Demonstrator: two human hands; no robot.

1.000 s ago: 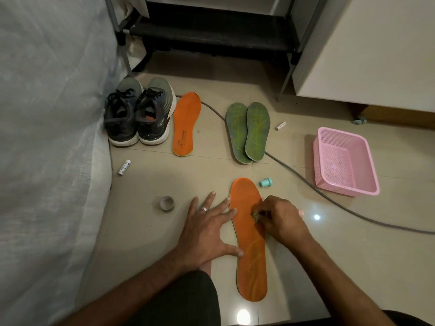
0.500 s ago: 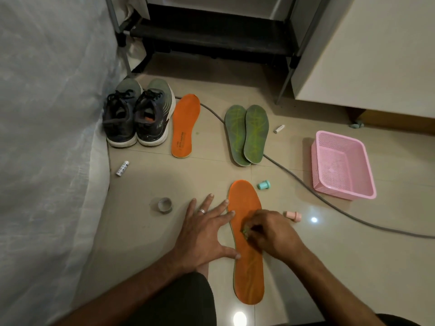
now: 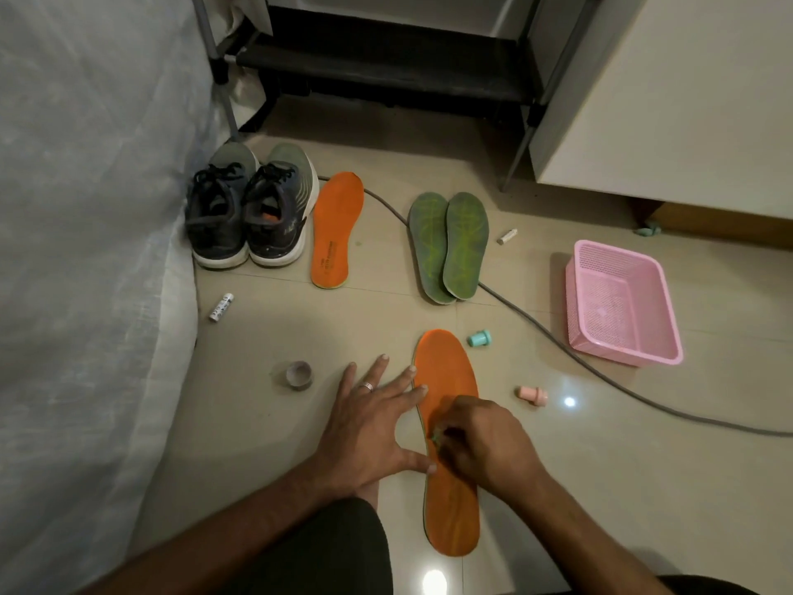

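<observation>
An orange insole [image 3: 448, 380] lies lengthwise on the tiled floor in front of me. My left hand [image 3: 371, 427] lies flat with spread fingers on the floor, its fingertips and thumb touching the insole's left edge. My right hand [image 3: 482, 444] is curled over the middle of the insole and pinches a small greenish object [image 3: 437, 435] against it; most of that object is hidden by the fingers. A teal cap-like piece [image 3: 479, 339] and a pink one [image 3: 532, 395] lie on the floor to the insole's right.
A pair of dark sneakers [image 3: 251, 212], a second orange insole [image 3: 337, 229] and two green insoles [image 3: 448, 244] lie farther back. A pink basket [image 3: 622, 302] stands right, a grey cable [image 3: 600, 375] crosses the floor, a tape roll [image 3: 299, 374] and white tube [image 3: 221, 307] left. Draped white fabric [image 3: 86, 251] fills the left.
My right hand has slid down the insole toward me, from near its upper part to its middle, uncovering the pink piece. My left hand has stayed in place.
</observation>
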